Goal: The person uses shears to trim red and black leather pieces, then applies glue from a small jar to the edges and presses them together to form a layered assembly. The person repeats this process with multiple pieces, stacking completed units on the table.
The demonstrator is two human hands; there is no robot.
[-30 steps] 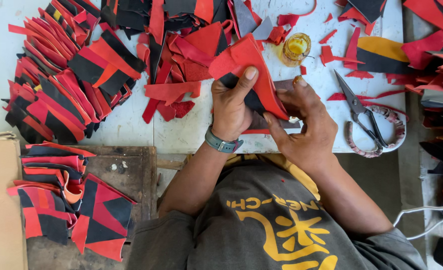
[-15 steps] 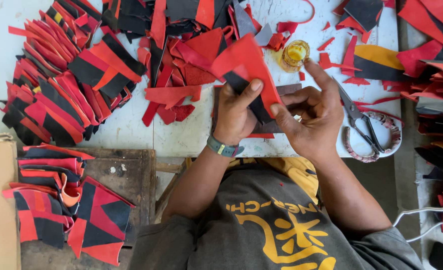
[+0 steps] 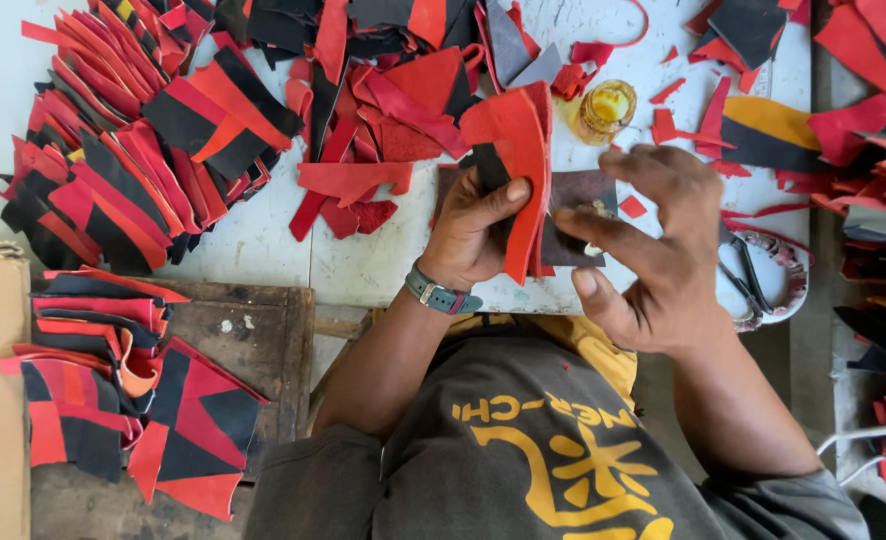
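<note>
Nearest, left hand (image 3: 473,235) clenched on a folded red-and-black leather piece (image 3: 518,170), held just above the white table (image 3: 263,240). Right hand (image 3: 663,250) beside it, fingers loose, touching the piece's edge. Farther right, a small glass jar (image 3: 605,108); far left, stacked red-and-black pieces (image 3: 143,150).

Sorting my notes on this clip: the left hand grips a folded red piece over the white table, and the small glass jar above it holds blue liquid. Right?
Not quite. In the head view the jar holds yellow liquid, not blue. The rest stands: the left hand grips the folded red piece over the white table.
</note>
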